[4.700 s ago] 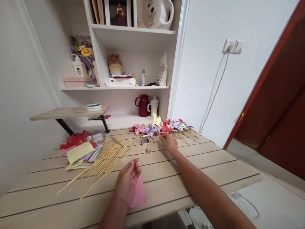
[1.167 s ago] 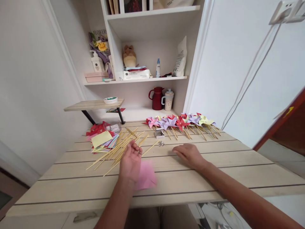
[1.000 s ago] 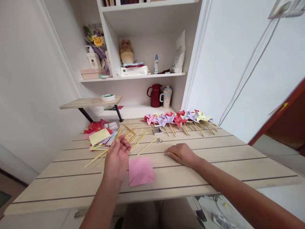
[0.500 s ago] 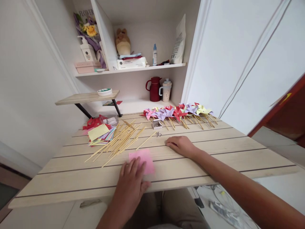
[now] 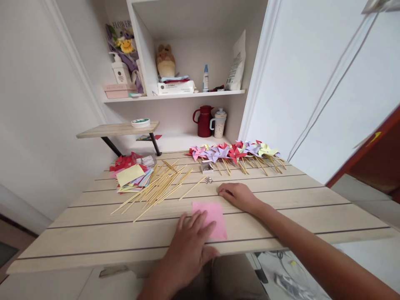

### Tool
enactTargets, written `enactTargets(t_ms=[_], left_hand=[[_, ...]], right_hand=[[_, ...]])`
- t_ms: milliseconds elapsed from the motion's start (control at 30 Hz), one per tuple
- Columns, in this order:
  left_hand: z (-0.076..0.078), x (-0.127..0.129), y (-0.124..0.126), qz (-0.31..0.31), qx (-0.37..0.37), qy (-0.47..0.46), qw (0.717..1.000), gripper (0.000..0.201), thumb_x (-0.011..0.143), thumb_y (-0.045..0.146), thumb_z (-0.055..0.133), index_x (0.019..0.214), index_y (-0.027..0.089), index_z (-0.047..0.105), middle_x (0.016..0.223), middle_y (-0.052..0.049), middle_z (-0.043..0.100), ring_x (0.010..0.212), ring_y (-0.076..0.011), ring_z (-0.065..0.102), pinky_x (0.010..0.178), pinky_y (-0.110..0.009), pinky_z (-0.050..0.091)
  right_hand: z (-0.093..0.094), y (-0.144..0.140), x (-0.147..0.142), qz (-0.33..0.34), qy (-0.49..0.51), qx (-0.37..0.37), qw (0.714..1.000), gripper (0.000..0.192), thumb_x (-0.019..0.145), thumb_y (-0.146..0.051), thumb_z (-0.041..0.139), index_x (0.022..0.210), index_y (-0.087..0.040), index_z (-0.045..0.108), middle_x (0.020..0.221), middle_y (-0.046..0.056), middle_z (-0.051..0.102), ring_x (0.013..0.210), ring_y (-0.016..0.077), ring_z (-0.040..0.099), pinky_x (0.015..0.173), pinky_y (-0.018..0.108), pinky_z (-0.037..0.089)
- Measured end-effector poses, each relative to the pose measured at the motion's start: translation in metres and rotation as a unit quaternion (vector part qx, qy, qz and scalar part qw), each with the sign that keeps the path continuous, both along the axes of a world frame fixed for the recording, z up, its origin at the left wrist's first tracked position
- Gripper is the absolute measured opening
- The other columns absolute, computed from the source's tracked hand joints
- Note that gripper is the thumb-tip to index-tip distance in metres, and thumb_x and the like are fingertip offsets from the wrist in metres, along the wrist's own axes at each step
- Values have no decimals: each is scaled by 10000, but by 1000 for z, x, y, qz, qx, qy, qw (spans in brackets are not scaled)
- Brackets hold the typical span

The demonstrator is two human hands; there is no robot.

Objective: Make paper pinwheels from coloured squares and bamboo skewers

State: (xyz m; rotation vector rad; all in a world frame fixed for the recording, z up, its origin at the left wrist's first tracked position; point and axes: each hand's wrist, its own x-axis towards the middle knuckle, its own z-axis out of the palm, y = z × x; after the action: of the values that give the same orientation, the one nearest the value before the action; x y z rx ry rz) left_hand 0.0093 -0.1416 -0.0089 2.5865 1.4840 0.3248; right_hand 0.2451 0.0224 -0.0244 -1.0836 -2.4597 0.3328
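My left hand (image 5: 192, 241) lies flat with spread fingers on a square of pink paper (image 5: 215, 221) near the table's front edge. The paper's right part shows; the hand covers its lower left. My right hand (image 5: 239, 195) rests on the table beyond the paper, its fingers loosely curled, and nothing shows in them. Just past its fingertips are a small cluster of shiny metal pieces (image 5: 208, 180) and one loose wooden stick (image 5: 195, 188). A small open box (image 5: 206, 167) stands behind them.
Many wooden sticks (image 5: 161, 187) lie to the left, beside a stack of coloured paper squares (image 5: 131, 177). Finished paper pinwheels (image 5: 234, 152) on sticks line the back right. A small raised shelf (image 5: 115, 130) stands back left. A red jug (image 5: 204, 121) and a cup (image 5: 220, 123) stand behind.
My left hand has slid the pink paper to the right along the table. My right hand has stayed in about the same place. The view has tilted slightly.
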Motion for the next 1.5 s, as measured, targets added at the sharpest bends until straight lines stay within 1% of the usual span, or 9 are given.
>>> enactTargets(t_ms=[100, 233, 300, 400, 600, 800, 933, 1167, 1500], left_hand=[[9, -2, 23, 38, -8, -65, 997, 425, 1001, 458, 389, 1322, 286, 609, 1480, -88, 524, 1392, -273, 437, 1145, -572, 306], [9, -7, 60, 131, 83, -141, 978, 423, 1029, 258, 296, 1167, 230, 695, 1209, -70, 711, 1150, -203, 617, 1059, -415, 415], [8, -11, 74, 191, 143, -75, 968, 355, 991, 184, 393, 1208, 209, 673, 1273, -99, 671, 1182, -254, 581, 1049, -458, 395], [10, -19, 87, 189, 148, 63, 969, 352, 946, 140, 486, 1238, 249, 650, 1382, -98, 591, 1282, -295, 495, 1041, -477, 362], [16, -24, 99, 212, 103, 150, 960, 220, 938, 160, 504, 1021, 139, 707, 1036, -144, 687, 1021, -294, 607, 886, -430, 409], [19, -28, 99, 254, 103, 157, 949, 327, 902, 4, 422, 1020, 108, 709, 989, -159, 692, 1008, -274, 628, 868, -395, 419], [20, -32, 91, 283, 97, 155, 941, 272, 914, 49, 460, 1012, 113, 706, 974, -150, 694, 1001, -279, 640, 860, -394, 429], [21, -31, 83, 302, 79, 146, 939, 167, 914, 230, 591, 1009, 128, 683, 965, -136, 695, 1002, -300, 644, 841, -391, 445], [21, -38, 71, 346, 16, 106, 932, 201, 939, 347, 570, 1022, 176, 637, 969, -96, 713, 956, -254, 671, 769, -338, 426]], right_hand=[[-1, 0, 0, 1, 0, -2, 1000, 227, 949, -288, 481, 980, -251, 704, 993, 24, 775, 873, 208, 703, 773, 302, 481], [-2, 0, 1, 3, 0, -4, 1000, 229, 938, -273, 482, 987, -252, 704, 997, 23, 774, 873, 208, 701, 765, 299, 479], [-1, 0, 0, 3, 2, -6, 1000, 231, 938, -275, 479, 982, -253, 704, 992, 23, 774, 870, 208, 699, 765, 299, 478], [0, 0, 0, 4, 3, -12, 1000, 237, 942, -286, 471, 981, -250, 702, 983, 25, 773, 863, 209, 697, 764, 302, 477], [2, 0, -2, 6, -1, -14, 1000, 244, 946, -295, 463, 984, -252, 700, 987, 32, 770, 867, 218, 697, 758, 315, 487], [-2, 1, -1, 8, -5, -14, 1000, 231, 950, -298, 472, 983, -263, 698, 998, 25, 764, 880, 216, 699, 775, 320, 505], [-1, 3, -3, -1, -3, 25, 1000, 293, 967, -294, 454, 1171, -262, 662, 1126, 67, 711, 932, 216, 685, 823, 336, 515], [9, -18, -35, 176, -61, 106, 977, 392, 986, -449, 482, 1358, -377, 584, 1452, 86, 521, 1271, 289, 505, 1038, 458, 393], [13, -31, -15, 199, -49, 25, 978, 380, 996, -469, 455, 1316, -336, 612, 1418, 62, 588, 1312, 259, 492, 1074, 448, 362]])
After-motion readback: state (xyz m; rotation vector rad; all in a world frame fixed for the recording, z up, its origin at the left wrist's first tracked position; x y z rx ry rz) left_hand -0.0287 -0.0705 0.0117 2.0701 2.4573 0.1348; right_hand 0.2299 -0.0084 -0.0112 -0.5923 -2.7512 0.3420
